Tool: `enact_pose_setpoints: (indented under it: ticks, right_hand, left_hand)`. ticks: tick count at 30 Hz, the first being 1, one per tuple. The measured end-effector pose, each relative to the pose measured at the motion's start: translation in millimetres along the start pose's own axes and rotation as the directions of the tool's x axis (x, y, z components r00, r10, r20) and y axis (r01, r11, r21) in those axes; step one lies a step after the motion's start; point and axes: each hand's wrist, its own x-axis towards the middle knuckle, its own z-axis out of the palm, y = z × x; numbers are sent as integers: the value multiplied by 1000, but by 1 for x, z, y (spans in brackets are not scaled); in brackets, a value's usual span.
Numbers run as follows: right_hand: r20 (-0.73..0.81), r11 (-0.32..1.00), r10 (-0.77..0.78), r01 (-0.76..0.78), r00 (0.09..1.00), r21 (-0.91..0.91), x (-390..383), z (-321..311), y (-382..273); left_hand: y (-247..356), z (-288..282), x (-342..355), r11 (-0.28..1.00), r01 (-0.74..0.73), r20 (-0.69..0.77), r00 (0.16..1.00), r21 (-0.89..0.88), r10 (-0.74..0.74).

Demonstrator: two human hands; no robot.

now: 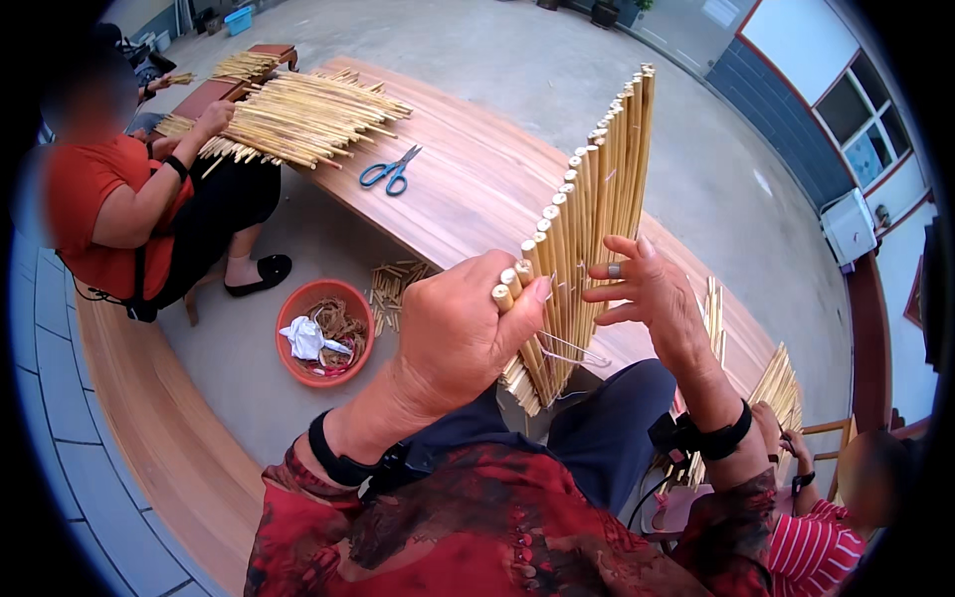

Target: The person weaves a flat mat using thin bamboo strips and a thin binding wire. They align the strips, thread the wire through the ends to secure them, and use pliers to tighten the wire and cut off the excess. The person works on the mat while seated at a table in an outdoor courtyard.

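A mat of straw-coloured stalks [597, 189], bound side by side with white thread, stands on edge before me, its cut ends upward. My left hand [448, 323] is closed round its near end, with the thumb pressed against the last stalks. Close to the mat's right face is my right hand [647, 298], its fingers spread and a ring on one of them. Whether those fingertips touch the stalks I cannot tell. A loose loop of white thread [575, 350] hangs from the near stalks between my hands. The mat's lower edge is above my lap.
Blue-handled scissors [393, 171] lie on the long wooden table [468, 189]. At left a person in orange handles another stalk mat [308, 114]. An orange basin [323, 373] with scraps stands on the floor beside cut stalk pieces [393, 289]. Another person in stripes [816, 542] sits lower right.
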Motion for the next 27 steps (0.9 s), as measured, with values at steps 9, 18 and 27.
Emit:
enact_pose_setpoints:
  ticks: [9,18,27]
  right_hand:
    - [-89,889,-15,54,996,455,-70,-84,-1]
    - [-294,682,19,203,956,703,-91,-96,83]
    - [-291,489,106,205,951,848,-99,-107,152]
  left_hand:
    - [88,71,14,783,-611,325,768,115,552]
    - [91,118,-38,479,-851,515,516,216,684]
    - [25,64,-33,703,-682,545,674,201,499]
